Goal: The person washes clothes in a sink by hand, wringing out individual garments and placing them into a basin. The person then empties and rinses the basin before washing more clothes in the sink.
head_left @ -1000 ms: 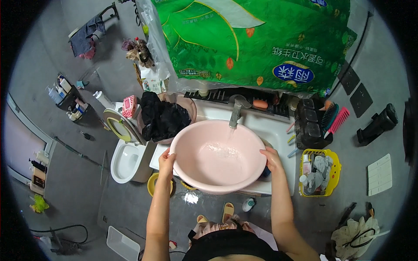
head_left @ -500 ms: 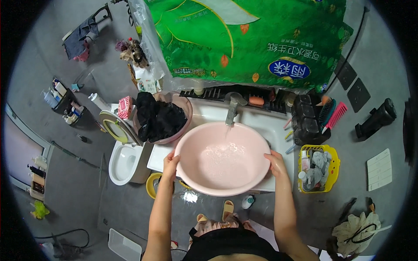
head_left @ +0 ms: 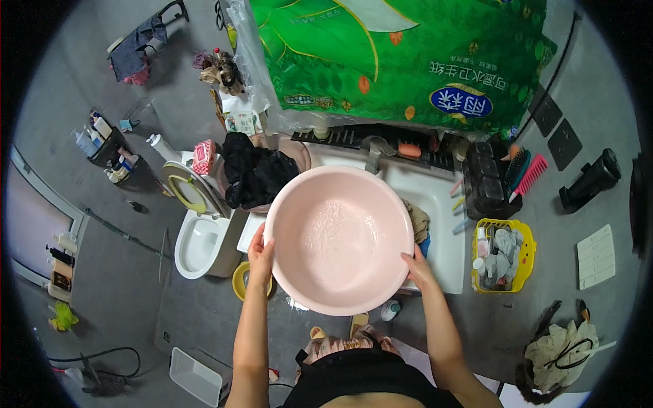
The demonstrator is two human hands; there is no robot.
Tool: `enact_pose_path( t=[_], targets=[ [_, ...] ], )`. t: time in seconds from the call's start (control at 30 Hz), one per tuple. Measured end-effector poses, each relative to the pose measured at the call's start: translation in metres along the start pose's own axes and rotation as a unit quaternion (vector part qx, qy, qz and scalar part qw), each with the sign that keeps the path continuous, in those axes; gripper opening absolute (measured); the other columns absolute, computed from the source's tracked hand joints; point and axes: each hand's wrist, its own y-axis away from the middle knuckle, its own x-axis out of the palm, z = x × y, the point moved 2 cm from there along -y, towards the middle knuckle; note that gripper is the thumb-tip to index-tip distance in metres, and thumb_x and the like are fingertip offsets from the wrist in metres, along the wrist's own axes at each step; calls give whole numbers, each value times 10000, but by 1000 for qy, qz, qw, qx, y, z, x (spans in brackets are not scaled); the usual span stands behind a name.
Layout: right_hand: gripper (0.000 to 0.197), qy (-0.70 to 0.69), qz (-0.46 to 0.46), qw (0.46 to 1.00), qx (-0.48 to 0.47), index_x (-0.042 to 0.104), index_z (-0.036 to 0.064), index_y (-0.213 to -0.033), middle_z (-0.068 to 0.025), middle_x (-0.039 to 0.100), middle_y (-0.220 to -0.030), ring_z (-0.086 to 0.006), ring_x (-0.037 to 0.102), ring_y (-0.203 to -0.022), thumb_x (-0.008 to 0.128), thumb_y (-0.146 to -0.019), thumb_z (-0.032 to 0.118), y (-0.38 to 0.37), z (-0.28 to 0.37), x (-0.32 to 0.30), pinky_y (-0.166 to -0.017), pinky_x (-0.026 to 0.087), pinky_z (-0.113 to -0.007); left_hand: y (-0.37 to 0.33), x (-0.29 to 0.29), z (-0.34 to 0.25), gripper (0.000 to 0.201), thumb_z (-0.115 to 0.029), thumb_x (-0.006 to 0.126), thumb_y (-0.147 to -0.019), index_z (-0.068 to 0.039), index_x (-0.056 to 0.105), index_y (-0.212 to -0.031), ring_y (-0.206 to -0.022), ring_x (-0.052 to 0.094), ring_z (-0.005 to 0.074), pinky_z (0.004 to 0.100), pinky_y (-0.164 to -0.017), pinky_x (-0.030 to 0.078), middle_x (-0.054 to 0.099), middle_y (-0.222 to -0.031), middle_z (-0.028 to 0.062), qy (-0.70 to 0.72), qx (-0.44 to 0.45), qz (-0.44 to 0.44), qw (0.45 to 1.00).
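A large round pink wash basin [head_left: 340, 292] hangs level between my hands, with a little clear water moving in its bottom. My left hand [head_left: 260, 256] is closed on its left rim, and my right hand [head_left: 419, 266] grips the right side. Behind its far rim stands the metal faucet [head_left: 376, 151]; whether water runs from it is hidden. Under and behind the basin lies the white sink [head_left: 442, 238]. Part of a brownish cloth [head_left: 417, 221] and something blue show in the sink beside the basin's right edge.
Black clothes [head_left: 258, 173] fill another pink basin [head_left: 300, 151] at the left. Beyond it stands a toilet [head_left: 201, 245] with its lid up. A yellow basket [head_left: 524, 265] holds grey cloths at the right. A big green package [head_left: 381, 68] spans the back, above a bar of soap [head_left: 409, 150].
The basin has come up and toward me, off from under the faucet, tilting so the water shifts. Cloth in the sink at its right has come into view.
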Motion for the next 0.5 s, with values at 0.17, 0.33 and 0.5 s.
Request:
enact_pose_path(
  t=[0.17,0.33,0.5],
  targets=[
    [510,34,80,996,-28,347,-14,-1229,-134,494,-1136,-224,507,-992,529,-758,58,-24,-12,19,-843,413,-323,-31,-7,-58,491,-276,404,-909,-14,286,-1307,-830,569,114,215,-698,457,582,-961,75,-13,20,38,999],
    [449,6,95,992,88,434,-11,-1138,-136,528,-1053,-239,527,-944,564,-722,98,-38,-27,30,-795,435,-330,-31,-33,-88,446,-376,365,-914,-57,392,-1224,-519,481,69,189,-438,391,548,-763,22,-56,84,-132,986],
    [237,-187,149,944,229,509,11,-974,-94,546,-912,-191,557,-804,530,-763,116,-50,-43,30,-618,474,-264,6,-82,-23,338,-331,414,-904,-71,489,-1107,-526,481,61,174,-422,371,531,-754,8,-52,22,-229,972]
  ],
)
